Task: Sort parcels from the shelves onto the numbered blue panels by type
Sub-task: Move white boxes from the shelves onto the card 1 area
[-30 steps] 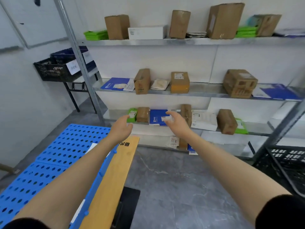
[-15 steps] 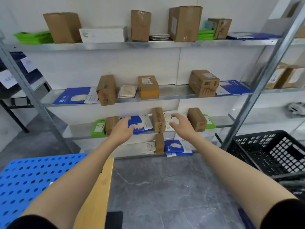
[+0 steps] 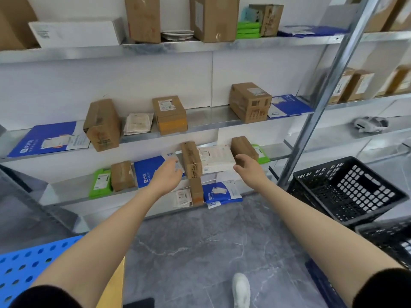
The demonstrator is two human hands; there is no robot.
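Observation:
Both my arms stretch toward the lower shelf (image 3: 73, 192). My left hand (image 3: 167, 176) hovers with relaxed fingers over a blue envelope (image 3: 148, 172), just left of an upright narrow cardboard box (image 3: 191, 160). My right hand (image 3: 248, 167) is open in front of a small brown box (image 3: 243, 148), beside a flat white parcel (image 3: 214, 158). Neither hand holds anything. A corner of the perforated blue panel (image 3: 20, 265) shows at the bottom left.
The middle shelf (image 3: 206, 121) carries brown boxes, a blue envelope (image 3: 47, 138) and a paper packet. More boxes stand on the top shelf. A slanted metal post (image 3: 320, 103) and black crates (image 3: 347, 187) are on the right. My white shoe (image 3: 241, 290) is on the grey floor.
The view has swung right and closer to the shelves, and the blue panel slid to the lower left. Both hands have reached further forward to the lower shelf, and my right hand now fronts the small brown box.

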